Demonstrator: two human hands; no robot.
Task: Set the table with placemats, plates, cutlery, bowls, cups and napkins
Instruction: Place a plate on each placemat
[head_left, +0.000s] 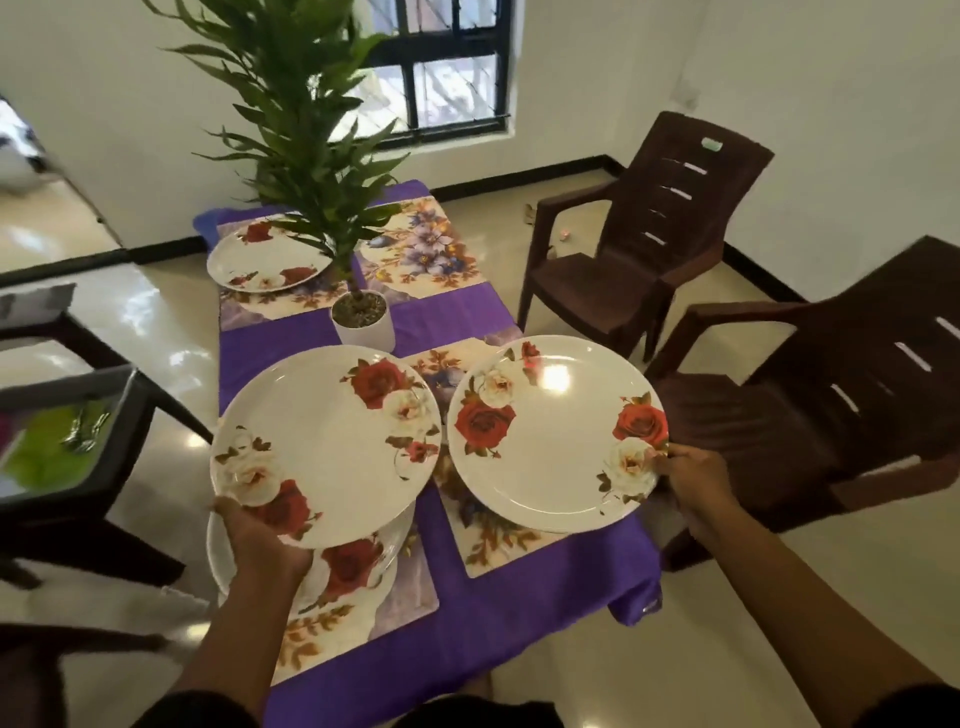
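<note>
Placemats are laid; one rose-patterned white plate (267, 254) is set far left. Two more are pinched by left hand (260, 535) and right hand (693, 475) fingers; cutlery, bowls, cups, napkins remain.

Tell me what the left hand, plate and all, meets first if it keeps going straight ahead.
Probably the white plant pot: it stands just beyond the far rim of the plate the left hand holds, though depth is unclear.

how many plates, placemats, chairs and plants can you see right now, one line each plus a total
plates: 4, one in the left hand, one in the right hand, one under the left plate, one far
placemats: 4
brown chairs: 2
potted plants: 1
total: 11
</note>
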